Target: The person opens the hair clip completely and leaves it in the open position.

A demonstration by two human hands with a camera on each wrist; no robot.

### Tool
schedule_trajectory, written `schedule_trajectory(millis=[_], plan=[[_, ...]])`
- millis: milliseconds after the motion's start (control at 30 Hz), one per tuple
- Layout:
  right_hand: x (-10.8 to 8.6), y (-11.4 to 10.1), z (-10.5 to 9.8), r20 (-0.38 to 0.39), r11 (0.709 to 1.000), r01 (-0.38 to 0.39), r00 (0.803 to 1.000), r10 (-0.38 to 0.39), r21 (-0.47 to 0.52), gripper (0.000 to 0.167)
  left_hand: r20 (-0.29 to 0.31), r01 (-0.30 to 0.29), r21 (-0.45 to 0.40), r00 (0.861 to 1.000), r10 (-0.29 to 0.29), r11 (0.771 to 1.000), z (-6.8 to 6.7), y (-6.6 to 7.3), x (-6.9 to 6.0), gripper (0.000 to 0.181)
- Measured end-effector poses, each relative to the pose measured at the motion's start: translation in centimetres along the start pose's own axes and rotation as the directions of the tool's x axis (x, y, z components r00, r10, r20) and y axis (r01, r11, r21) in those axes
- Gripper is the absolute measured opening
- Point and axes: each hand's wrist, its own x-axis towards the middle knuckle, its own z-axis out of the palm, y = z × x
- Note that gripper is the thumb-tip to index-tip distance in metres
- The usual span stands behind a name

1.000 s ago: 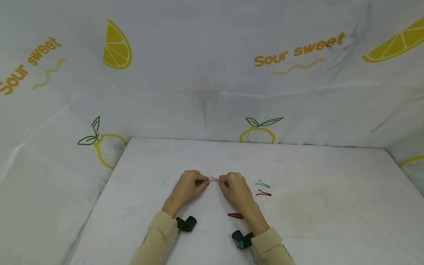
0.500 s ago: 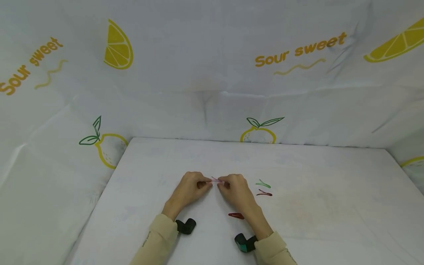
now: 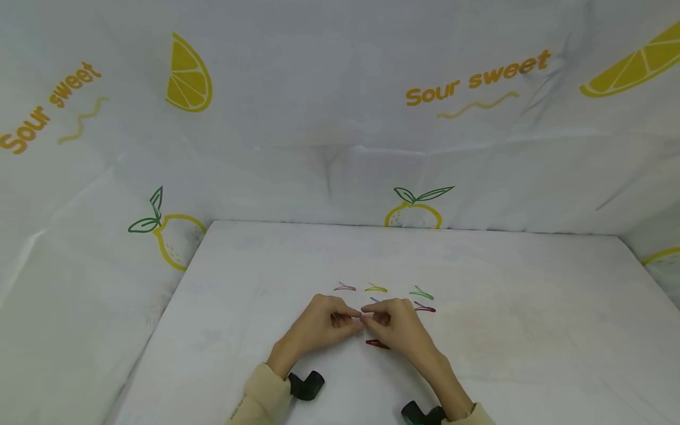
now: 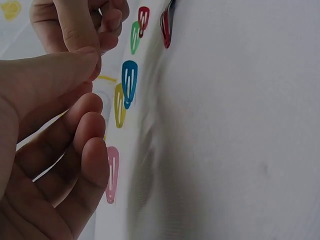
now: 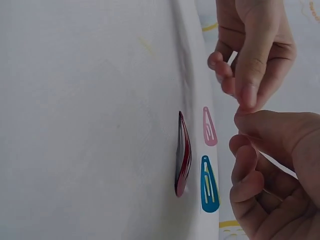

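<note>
My left hand (image 3: 321, 324) and right hand (image 3: 401, 327) meet at the thumb tips just above the table, fingers loosely bent. Nothing shows between the fingers of either. Beyond them lie a pink snap hair clip (image 3: 345, 287) and a yellow hair clip (image 3: 376, 288), both sprung apart. A blue hair clip (image 4: 129, 82) sits behind my right hand, mostly hidden in the head view. To the right are a green hair clip (image 3: 421, 293) and a red hair clip (image 3: 425, 307), also sprung apart. A dark red hair clip (image 5: 184, 155) lies nearest me, partly under my right hand.
A white cloth covers the table (image 3: 531, 330), its far edge meeting a white printed curtain (image 3: 297, 106). Black wrist mounts (image 3: 307, 386) stick out inward from both wrists, low over the table.
Both hands have let go of the pink hair clip and drawn back toward me, closer together. The pink clip stays on the table; the yellow and blue clips have come into view.
</note>
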Motion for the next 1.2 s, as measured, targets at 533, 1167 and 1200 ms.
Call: schedule_trajectory(millis=[533,1167,1200], plan=[[-3.9,1.7,-1.4,0.063,1.0,-0.026,0.998,0.025,0.018,0.02,0.108,0.028,0.138,0.993,-0.043,0.99,2.5,1.2,-0.9,0.018],[-4.3,2.6,-1.1,0.058,0.999,-0.033,0.998,0.031,0.026,0.02,0.084,0.031,0.268,0.995,-0.055,0.963,3.3,1.7,-1.0,0.013],[-4.3,2.6,-1.1,0.06,0.999,-0.03,0.998,0.028,0.025,0.019,0.082,0.028,0.271,0.995,-0.052,0.962,3.4,1.7,-1.0,0.013]])
